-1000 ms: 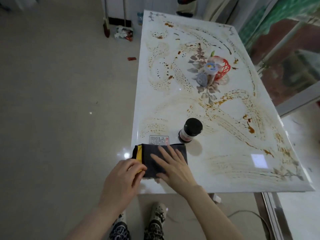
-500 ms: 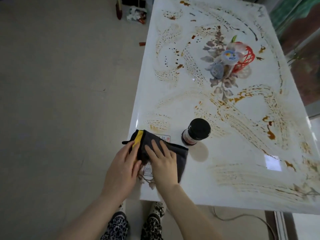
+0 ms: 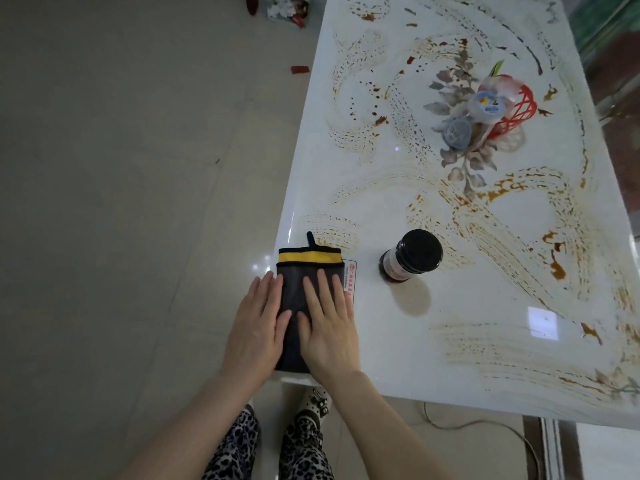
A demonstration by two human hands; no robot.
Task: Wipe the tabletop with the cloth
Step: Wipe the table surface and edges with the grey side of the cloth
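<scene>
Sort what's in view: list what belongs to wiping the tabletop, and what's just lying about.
For the job:
cloth
tabletop
left hand, flat on the cloth
right hand, flat on the cloth

Lying about:
dark-lidded jar
red basket
two small tubs
white card
floor litter

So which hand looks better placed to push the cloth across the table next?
Probably the right hand. It lies flat on the cloth, on the side facing the brown smears. The left hand sits at the table edge, only partly on the cloth. The jar stands in the way.
</scene>
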